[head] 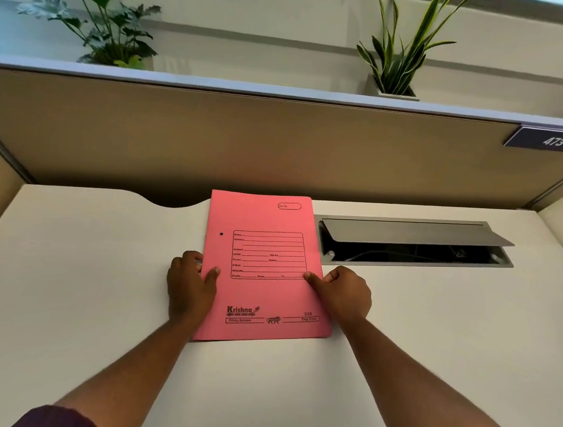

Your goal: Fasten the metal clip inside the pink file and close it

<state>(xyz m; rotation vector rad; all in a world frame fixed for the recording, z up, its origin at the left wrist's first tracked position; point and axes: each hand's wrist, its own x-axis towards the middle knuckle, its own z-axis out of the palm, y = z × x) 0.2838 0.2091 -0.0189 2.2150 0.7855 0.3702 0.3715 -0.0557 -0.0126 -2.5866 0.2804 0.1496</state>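
Note:
The pink file (262,290) lies closed and flat on the white desk (94,281), its printed front cover facing up. My left hand (189,283) grips its left edge, thumb on the cover and fingers curled around the side. At the right edge my right hand (343,293) holds the file the same way, thumb pressing near the printed form box. A small dark hole shows near the cover's left edge. The metal clip is hidden inside.
An open metal cable hatch (415,241) with its lid raised is set into the desk right of the file. A tan partition (280,144) with a "473" plate (553,140) stands behind. Two potted plants sit beyond it.

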